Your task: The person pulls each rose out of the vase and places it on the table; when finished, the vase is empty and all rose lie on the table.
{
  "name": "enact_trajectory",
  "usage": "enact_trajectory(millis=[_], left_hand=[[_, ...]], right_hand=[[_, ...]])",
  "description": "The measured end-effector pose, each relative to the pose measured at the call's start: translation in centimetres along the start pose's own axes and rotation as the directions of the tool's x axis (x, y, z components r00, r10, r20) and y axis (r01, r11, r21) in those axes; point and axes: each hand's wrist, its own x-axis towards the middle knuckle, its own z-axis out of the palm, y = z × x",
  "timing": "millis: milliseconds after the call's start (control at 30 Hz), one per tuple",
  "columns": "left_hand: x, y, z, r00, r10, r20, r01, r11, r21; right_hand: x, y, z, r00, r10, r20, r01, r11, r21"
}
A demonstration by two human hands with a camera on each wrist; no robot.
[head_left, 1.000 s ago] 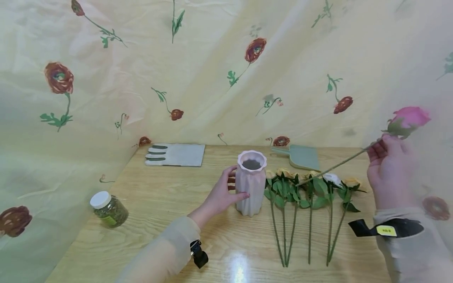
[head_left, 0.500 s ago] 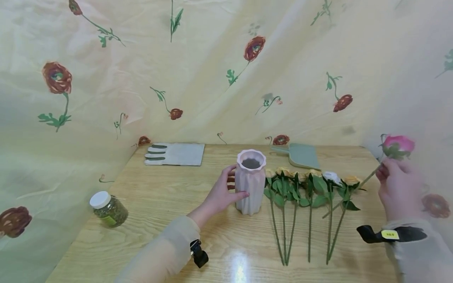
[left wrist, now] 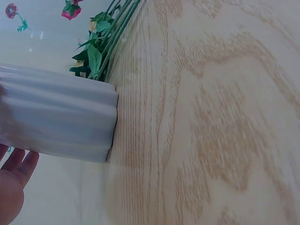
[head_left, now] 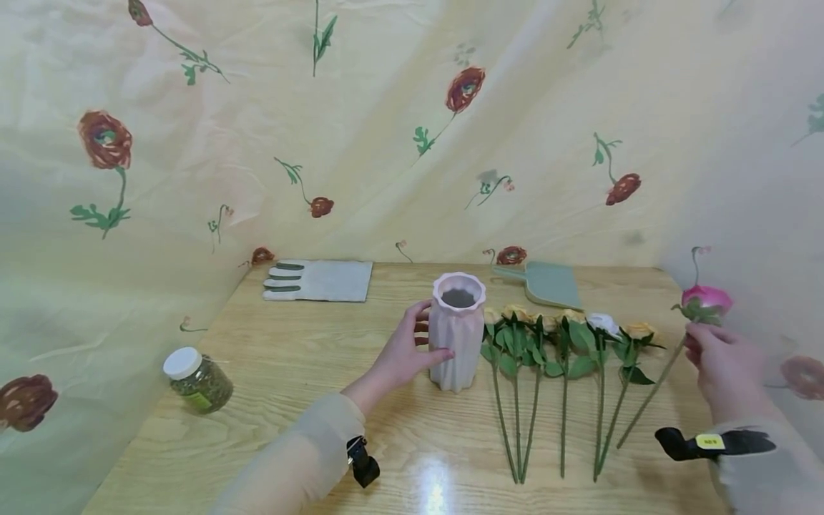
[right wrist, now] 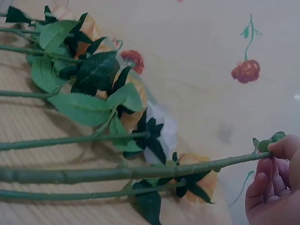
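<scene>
A pale pink fluted vase (head_left: 455,357) stands upright on the table, with dark filling visible inside its mouth. My left hand (head_left: 407,345) grips its left side, thumb across the front and fingers round the back. In the left wrist view, fingertips (left wrist: 29,164) touch the vase wall (left wrist: 61,115). At the table's right side my right hand (head_left: 730,368) pinches a pink rose (head_left: 707,299) just under its bloom. The rose's stem (right wrist: 112,172) slants down to the left, beside the row of lying flowers. Its bloom is out of frame in the right wrist view.
Several artificial roses (head_left: 566,343), yellow and one white, lie side by side right of the vase. A grey-green dustpan (head_left: 553,284) is behind them. Gloves (head_left: 331,280) lie at the back left, and a white-lidded jar (head_left: 204,386) rests at the left edge.
My right hand has come down with the pink rose, from above the table's back right to beside the row. The stem now points down-left. My left hand stays on the vase.
</scene>
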Motion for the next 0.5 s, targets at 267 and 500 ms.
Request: enact_trajectory(millis=[267,500], left_hand=[[-0.1,0.1,0.1,1.000,-0.011,-0.004,0.011,1.000,-0.013],[-0.1,0.2,0.0,1.000,-0.029,-0.002,0.029,1.000,-0.001]], right_hand=[[-0.1,1.9,-1.1,1.000,-0.010,-0.003,0.008,0.936,-0.351],[0.2,3.2,-1.4,1.000,0.000,0.005,0.003,0.802,-0.597]])
